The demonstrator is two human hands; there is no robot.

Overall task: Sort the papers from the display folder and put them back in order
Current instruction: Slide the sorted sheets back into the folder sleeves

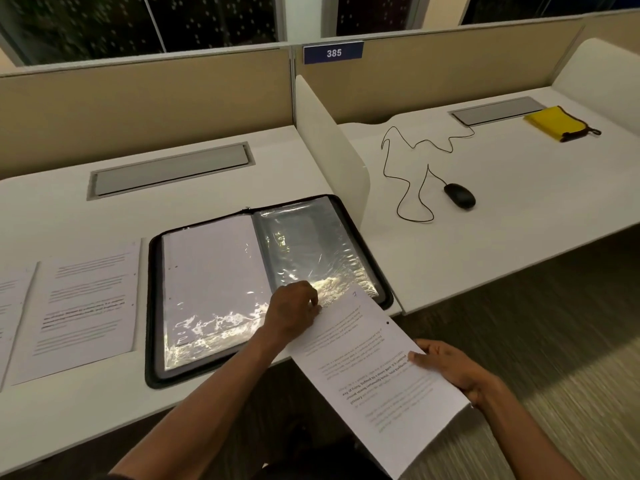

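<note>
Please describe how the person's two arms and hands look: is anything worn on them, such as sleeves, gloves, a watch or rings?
Both forearms are bare up to the bottom edge of the picture; no sleeve shows. The left hand and the right hand wear no gloves. No watch, bracelet or ring is visible on either wrist or on the fingers that show. No markings can be made out.

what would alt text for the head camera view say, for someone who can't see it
A person's two hands hold a printed sheet at the open display folder on a white desk: the left hand pinches its top edge by an empty sleeve, the right hand grips its side. More printed pages lie left of the folder; a corded mouse and yellow pouch sit on the neighbouring desk.
</note>
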